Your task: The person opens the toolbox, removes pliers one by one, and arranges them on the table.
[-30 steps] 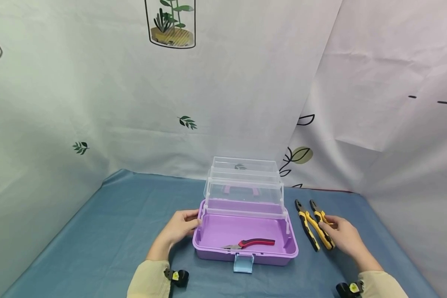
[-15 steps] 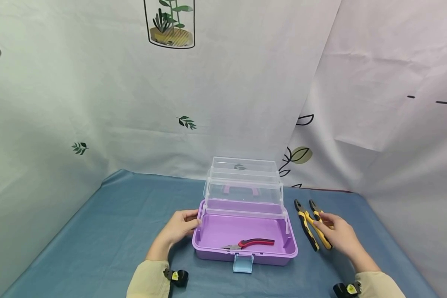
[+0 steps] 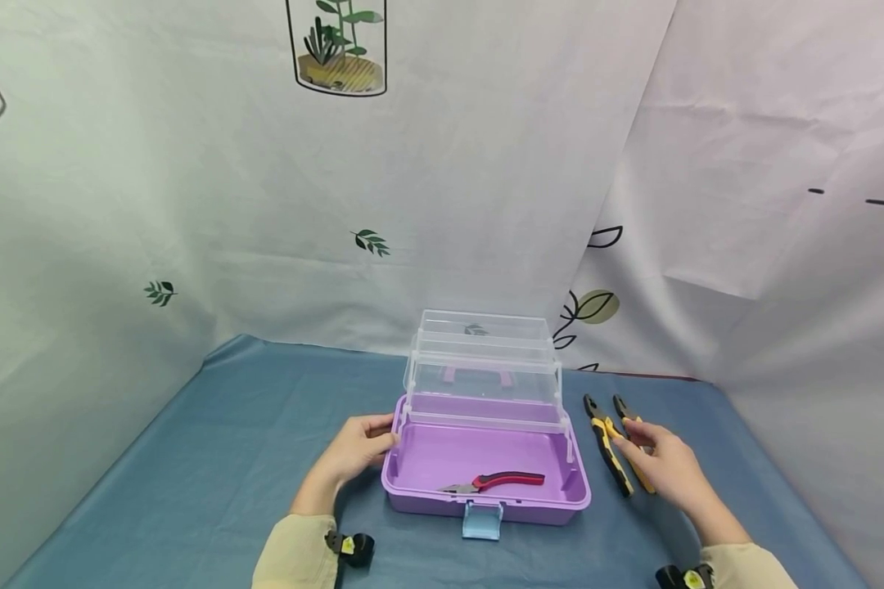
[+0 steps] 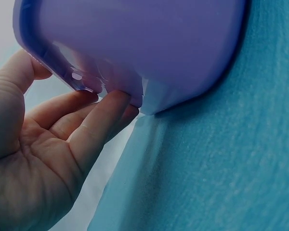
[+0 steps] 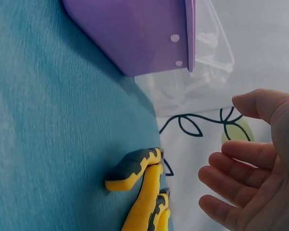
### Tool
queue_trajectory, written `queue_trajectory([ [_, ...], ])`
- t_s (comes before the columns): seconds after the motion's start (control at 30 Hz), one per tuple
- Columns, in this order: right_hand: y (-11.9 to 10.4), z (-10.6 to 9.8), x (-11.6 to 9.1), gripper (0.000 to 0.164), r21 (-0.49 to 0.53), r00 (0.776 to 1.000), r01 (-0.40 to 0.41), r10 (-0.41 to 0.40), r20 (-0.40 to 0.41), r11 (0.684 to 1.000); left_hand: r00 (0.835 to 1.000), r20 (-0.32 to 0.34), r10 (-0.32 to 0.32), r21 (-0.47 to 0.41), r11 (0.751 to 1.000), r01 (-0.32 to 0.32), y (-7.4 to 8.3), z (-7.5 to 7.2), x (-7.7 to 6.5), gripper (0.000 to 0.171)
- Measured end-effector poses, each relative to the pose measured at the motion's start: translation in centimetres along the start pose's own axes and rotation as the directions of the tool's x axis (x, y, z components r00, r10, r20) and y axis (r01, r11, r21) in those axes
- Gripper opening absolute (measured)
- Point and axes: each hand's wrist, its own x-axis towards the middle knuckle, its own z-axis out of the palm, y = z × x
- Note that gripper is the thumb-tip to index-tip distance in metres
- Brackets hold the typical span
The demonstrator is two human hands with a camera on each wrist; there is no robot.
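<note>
A purple toolbox [image 3: 486, 509] stands on the cloth with its clear folding trays [image 3: 484, 368] raised at the back. Red-and-black pliers [image 3: 510, 478] lie inside it. My left hand [image 3: 355, 450] holds the box's left side, thumb at the rim and fingers against the outer wall, as the left wrist view shows. To the right of the box, two yellow-and-black pliers lie side by side: the left pair [image 3: 610, 450] and the right pair [image 3: 622, 406], partly hidden by my right hand [image 3: 666, 466]. That hand hovers over them, fingers apart and holding nothing in the right wrist view.
Blue cloth [image 3: 250, 458] covers the table. White printed fabric [image 3: 280, 196] hangs behind and along both sides. A light-blue latch [image 3: 482, 521] hangs down at the toolbox's front.
My right hand has shifted left across the yellow-and-black pliers, towards the left pair. My left hand and the toolbox have stayed in place.
</note>
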Motion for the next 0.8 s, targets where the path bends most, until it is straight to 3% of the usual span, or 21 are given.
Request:
queue_trajectory([
  [0.8,-2.1,0.9,-1.1,0.056,0.079,0.99,0.122,-0.115,-0.082,0.989,1.0,0.001,0.005,-0.005,1.0,-0.005,-0.1,0.0,0.1,0.055],
])
